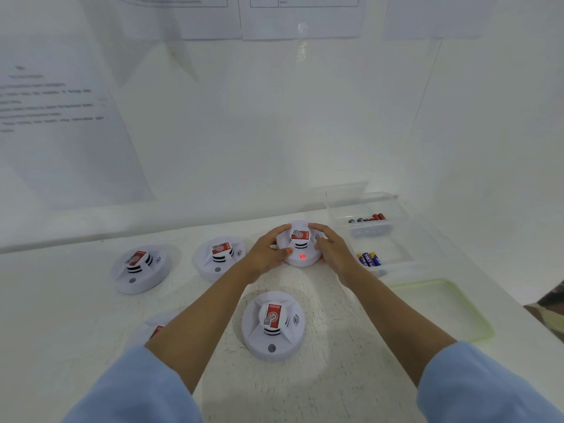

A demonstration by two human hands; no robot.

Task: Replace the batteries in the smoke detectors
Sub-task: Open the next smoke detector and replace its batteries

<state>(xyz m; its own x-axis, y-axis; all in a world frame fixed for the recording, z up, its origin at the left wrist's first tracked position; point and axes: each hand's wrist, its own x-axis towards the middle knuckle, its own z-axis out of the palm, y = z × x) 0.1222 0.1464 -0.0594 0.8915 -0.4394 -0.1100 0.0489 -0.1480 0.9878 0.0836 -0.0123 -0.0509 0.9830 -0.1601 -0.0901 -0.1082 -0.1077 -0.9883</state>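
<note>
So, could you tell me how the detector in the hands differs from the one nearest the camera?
The held detector shows a red light; the near detector has a dark indicator. The left hand and right hand grip the held detector; the near detector lies untouched. Both are white with red labels.

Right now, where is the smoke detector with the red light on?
Head view: the lit detector sits right of centre, held between left hand and right hand, just left of the clear tray of blue batteries.

White walls [274, 123] with taped papers [300, 16] enclose a white table [335, 377].
</note>
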